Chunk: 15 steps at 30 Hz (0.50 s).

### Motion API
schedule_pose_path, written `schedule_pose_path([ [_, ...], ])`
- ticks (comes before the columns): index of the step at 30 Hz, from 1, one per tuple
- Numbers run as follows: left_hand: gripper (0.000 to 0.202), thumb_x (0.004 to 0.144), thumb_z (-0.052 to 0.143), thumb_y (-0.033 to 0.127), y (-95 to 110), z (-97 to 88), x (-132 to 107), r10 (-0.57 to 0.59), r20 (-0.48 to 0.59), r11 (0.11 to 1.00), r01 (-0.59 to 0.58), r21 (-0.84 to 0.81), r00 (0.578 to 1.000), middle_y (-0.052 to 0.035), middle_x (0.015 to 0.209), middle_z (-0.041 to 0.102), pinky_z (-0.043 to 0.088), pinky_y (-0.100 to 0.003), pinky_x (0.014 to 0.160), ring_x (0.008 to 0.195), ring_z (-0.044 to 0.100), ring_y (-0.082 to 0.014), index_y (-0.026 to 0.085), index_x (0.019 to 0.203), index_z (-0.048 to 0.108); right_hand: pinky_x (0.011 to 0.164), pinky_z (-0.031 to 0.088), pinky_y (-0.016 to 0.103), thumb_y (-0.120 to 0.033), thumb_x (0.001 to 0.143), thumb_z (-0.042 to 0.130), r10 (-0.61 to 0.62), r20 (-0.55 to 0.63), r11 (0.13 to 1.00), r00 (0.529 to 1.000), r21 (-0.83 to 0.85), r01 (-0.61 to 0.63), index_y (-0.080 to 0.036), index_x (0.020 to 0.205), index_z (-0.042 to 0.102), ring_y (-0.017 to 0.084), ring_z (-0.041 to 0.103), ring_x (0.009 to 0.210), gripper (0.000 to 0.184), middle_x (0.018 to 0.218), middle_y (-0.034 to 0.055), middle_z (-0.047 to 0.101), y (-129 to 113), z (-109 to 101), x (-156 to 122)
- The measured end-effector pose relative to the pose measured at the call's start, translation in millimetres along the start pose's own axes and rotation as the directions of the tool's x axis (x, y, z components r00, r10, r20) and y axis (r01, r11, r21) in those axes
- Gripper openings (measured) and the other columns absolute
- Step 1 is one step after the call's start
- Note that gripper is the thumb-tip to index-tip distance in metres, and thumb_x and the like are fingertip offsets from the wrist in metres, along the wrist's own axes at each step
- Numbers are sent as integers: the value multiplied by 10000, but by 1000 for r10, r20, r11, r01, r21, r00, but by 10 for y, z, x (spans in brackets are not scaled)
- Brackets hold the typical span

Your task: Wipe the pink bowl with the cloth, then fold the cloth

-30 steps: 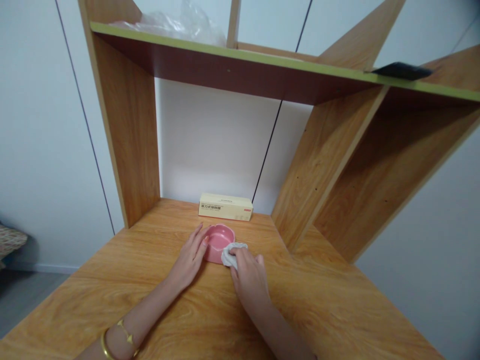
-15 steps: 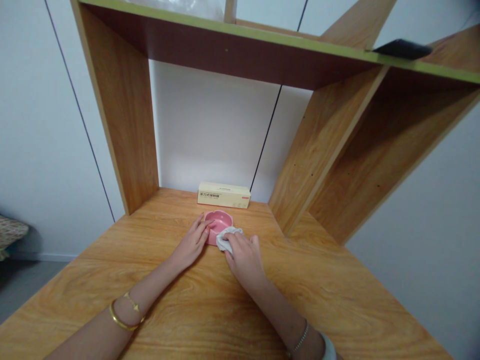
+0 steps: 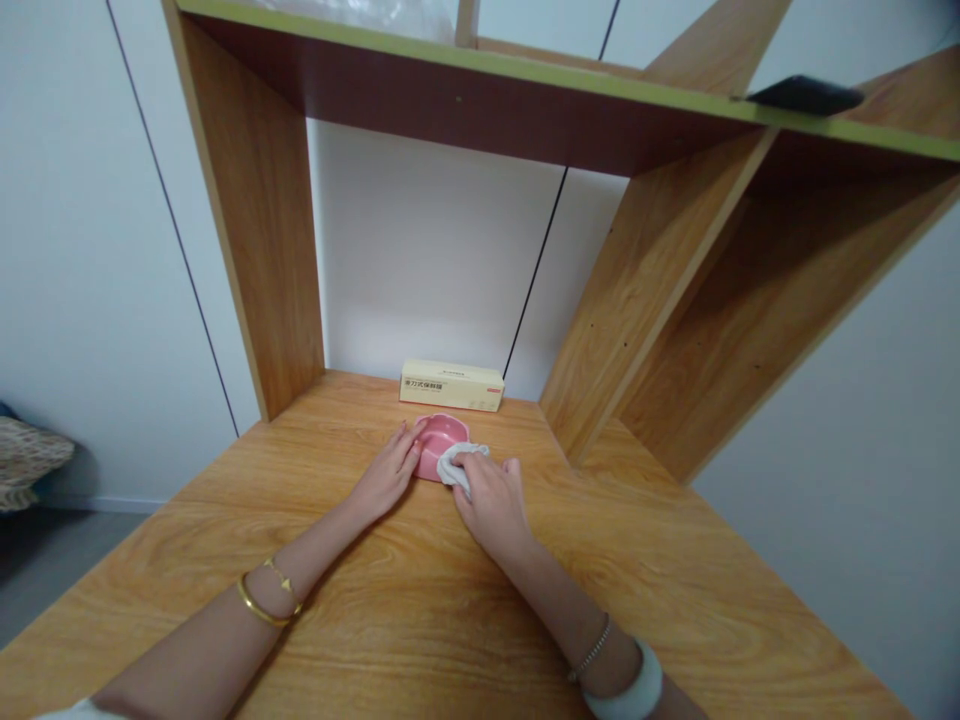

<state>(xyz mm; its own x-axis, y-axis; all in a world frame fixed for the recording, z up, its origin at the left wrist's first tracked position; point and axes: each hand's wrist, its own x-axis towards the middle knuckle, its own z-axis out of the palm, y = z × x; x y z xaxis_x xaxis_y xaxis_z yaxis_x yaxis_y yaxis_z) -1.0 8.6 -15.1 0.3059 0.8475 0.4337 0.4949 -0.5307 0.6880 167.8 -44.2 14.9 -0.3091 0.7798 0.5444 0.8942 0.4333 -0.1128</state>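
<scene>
A pink dish (image 3: 444,432) with a shallow hollow and wavy rim rests on the wooden desk. Along its left side lies my left hand (image 3: 386,474), fingers stretched out and touching the rim. My right hand (image 3: 495,503) is closed around a crumpled white cloth (image 3: 454,468), pressed to the dish's right front side. The cloth and fingers hide that part of the dish. Just behind the dish stands a long cream box (image 3: 451,387) with dark printed characters and a small red label.
A wooden panel (image 3: 262,240) rises at the left of the desk (image 3: 420,620), and another panel (image 3: 600,320) at the right. Overhead runs a shelf (image 3: 480,110) bearing a flat black object (image 3: 806,96) and clear plastic (image 3: 375,14). Patterned fabric (image 3: 30,455) shows at far left.
My left fingers have drawn back from inside the dish to its left rim. The right hand keeps the cloth at the dish's right front. The view has shifted slightly.
</scene>
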Motion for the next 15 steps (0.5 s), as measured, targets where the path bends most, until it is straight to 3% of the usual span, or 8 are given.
schedule_pose_path([
  [4,464,905,235,398,15,0,7,6,26,999,-5,-42,1000,-65,1373,366,220,-361,1066,1266,311,-164,177,1298,345,689,211,296,-122,745,501,16,-5,999,1000,31,-16,-199,916,508,176,547,814,187,923,20,644,-10,5,0],
  [15,418,895,276,394,-37,19,2,20,-38,1000,-19,24,999,-85,1229,502,310,-364,1004,1153,438,-184,181,1219,431,693,216,295,-154,765,480,40,-107,999,993,31,-37,-193,932,512,169,551,840,175,964,35,639,38,12,14],
])
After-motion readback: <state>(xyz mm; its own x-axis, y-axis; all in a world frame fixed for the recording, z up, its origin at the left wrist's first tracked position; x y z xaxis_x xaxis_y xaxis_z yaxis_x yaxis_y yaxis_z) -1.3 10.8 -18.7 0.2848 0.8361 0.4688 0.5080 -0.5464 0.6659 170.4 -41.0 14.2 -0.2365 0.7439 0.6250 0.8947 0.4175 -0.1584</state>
